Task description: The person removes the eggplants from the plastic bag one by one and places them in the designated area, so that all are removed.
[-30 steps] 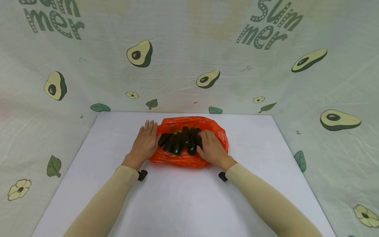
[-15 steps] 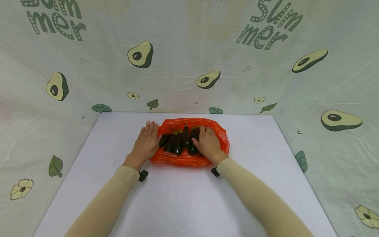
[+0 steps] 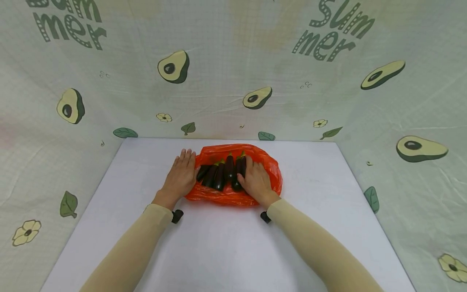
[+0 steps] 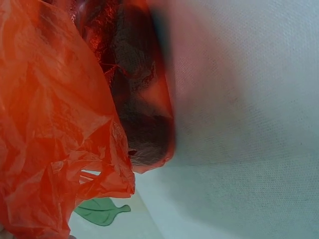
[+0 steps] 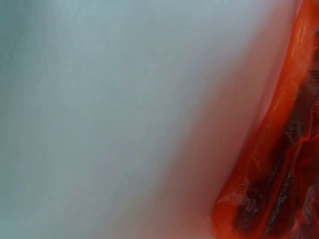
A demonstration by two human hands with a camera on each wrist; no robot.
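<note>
An orange-red plastic bag (image 3: 215, 198) lies spread on the white table, its mouth facing up. Several dark purple eggplants (image 3: 230, 168) lie side by side inside it, their green stem ends pointing away from me. My left hand (image 3: 179, 174), fingers straight, rests against the bag's left edge. Inside the right part of the bag, my right hand (image 3: 258, 180) holds an eggplant (image 3: 243, 163) between thumb and fingers; the hand covers part of it. In the left wrist view, a dark eggplant (image 4: 144, 119) shows through the plastic. The right wrist view has the bag's edge (image 5: 264, 149).
The white tabletop (image 3: 219, 251) extends around the bag. A cloth (image 3: 215, 97) printed with avocados, leaves and lettering hangs behind it and along both sides. Dark wrist devices sit at both cuffs, such as the left one (image 3: 177, 216).
My right hand has moved left, from the bag's right side further over the eggplants. The left hand stays at the left edge, and the bag has hardly moved.
</note>
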